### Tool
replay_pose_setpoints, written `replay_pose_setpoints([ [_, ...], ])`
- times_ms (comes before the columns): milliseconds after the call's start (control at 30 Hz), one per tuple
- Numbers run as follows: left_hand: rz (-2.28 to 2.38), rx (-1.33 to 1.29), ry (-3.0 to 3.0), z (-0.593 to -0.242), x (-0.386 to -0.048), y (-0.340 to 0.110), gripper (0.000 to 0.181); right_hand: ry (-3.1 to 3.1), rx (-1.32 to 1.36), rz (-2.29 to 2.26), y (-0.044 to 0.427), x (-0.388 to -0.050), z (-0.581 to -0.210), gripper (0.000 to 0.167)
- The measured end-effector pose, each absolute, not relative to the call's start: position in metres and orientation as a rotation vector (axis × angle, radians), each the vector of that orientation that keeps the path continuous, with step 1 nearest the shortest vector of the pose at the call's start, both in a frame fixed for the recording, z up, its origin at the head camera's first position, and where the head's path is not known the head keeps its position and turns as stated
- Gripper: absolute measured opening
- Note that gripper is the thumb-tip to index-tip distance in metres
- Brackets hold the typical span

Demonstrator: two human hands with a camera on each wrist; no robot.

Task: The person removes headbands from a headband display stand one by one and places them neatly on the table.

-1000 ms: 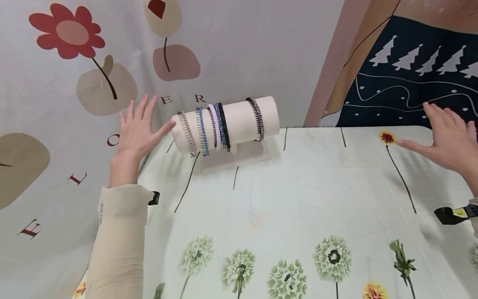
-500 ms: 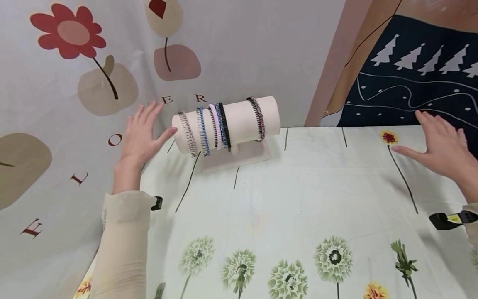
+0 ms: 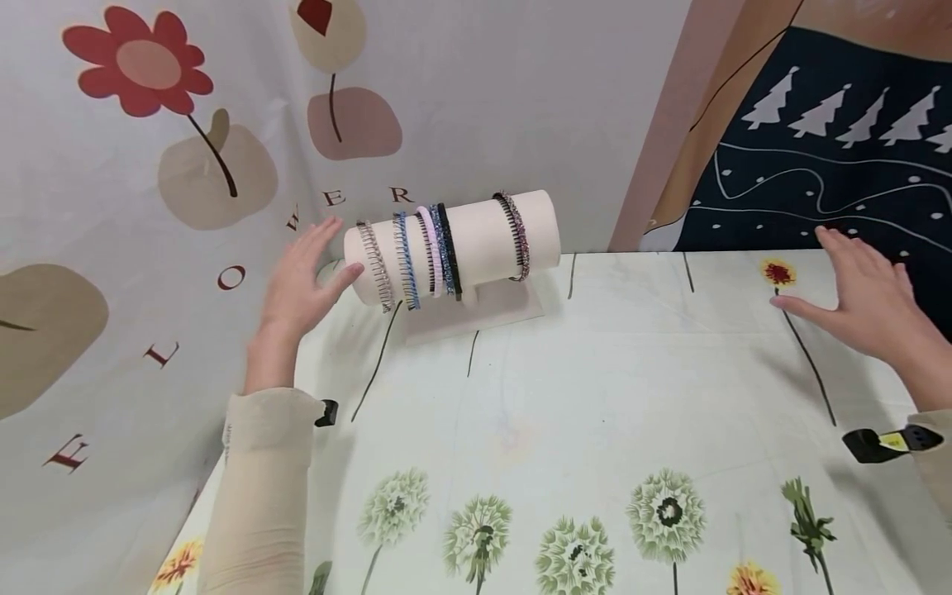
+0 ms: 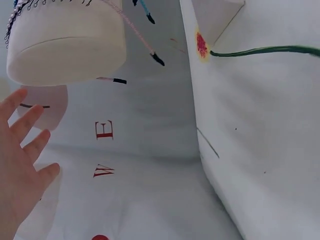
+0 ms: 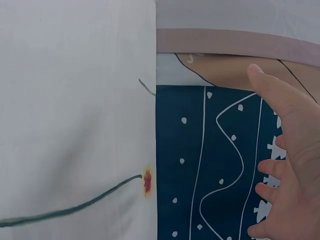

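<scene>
A cream padded headband display roll (image 3: 482, 240) lies on a flat base (image 3: 516, 307) at the back of the table. Several toothed headbands ring it: a silver one (image 3: 376, 266), a blue one (image 3: 406, 261), a lilac one, a glittery dark blue one and a black one close together, and a multicoloured beaded one (image 3: 517, 235) apart at the right. My left hand (image 3: 297, 285), fingers spread, is beside the roll's left end; its thumb overlaps that end in the head view, but the left wrist view shows a gap. My right hand (image 3: 873, 302) hovers with straight fingers over the table's right side, holding nothing.
A white flower-printed cloth (image 3: 565, 405) covers the table. Behind and left hangs a printed curtain (image 3: 521, 99) with letters and flowers. A dark blue cloth with white trees (image 3: 803, 182) hangs at the back right. Each wrist carries a black camera mount (image 3: 870, 446).
My left hand has moved right and slightly down, nearer the roll's left end. My right hand has drifted left and a little down. The roll and headbands have stayed in place.
</scene>
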State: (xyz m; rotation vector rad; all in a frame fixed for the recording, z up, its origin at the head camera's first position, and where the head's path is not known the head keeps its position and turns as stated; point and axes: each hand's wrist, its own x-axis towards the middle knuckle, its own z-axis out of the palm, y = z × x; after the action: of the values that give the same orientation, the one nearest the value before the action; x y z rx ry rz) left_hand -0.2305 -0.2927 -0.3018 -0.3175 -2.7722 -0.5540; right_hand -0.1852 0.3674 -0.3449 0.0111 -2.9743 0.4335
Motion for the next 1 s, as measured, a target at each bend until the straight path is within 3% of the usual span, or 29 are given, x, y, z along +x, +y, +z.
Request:
replay_pose_setpoints([
  [1000,-1.284,-0.34,-2.566,-0.331,-0.236,-0.278,0.064,-2.932,0.347,0.629,0.323,-0.187,-0.355,0.104],
])
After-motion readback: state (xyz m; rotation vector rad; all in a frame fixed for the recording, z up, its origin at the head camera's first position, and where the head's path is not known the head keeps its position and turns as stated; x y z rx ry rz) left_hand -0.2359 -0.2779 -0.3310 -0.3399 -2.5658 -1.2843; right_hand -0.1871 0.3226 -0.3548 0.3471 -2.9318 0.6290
